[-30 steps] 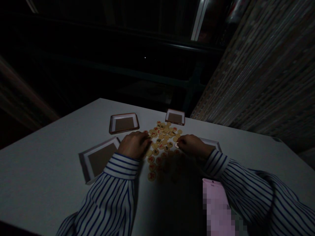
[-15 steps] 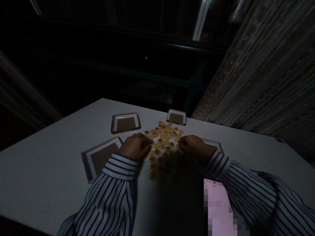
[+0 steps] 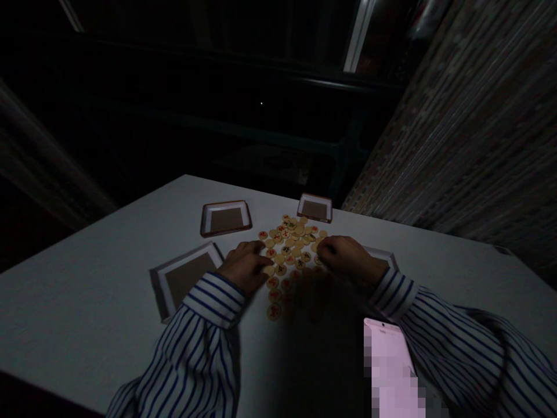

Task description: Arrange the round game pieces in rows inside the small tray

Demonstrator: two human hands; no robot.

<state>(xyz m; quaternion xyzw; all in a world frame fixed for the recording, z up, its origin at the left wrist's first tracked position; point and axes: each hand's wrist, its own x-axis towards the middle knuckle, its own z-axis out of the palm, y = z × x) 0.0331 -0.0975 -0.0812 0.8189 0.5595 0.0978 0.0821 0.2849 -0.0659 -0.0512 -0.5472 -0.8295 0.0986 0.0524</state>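
Note:
Round xiangqi pieces [image 3: 286,250], some with red or black characters and some plain, lie scattered and partly heaped on the white table. My left hand [image 3: 245,264] is at the left edge of the pieces with its thumb and fingers apart. Its thumb is near a plain piece [image 3: 268,271]. On the other side, my right hand [image 3: 346,255] is curled, thumb and fingertips together against the right edge of the pieces. What those fingers hold, if anything, is hidden. Nearer to me, a line of red-marked pieces [image 3: 274,312] lies in dim shadow.
Two brown-rimmed trays [image 3: 202,219] [image 3: 299,210] stand at the back of the table [image 3: 108,273]. A larger box lid [image 3: 157,293] lies by my left wrist, and another [image 3: 390,259] is partly behind my right hand. A lit phone [image 3: 387,354] lies front right.
My left hand has opened from a pinch, its thumb and fingers spreading apart by the pieces. My right hand stays curled in nearly the same place. The view has shifted slightly.

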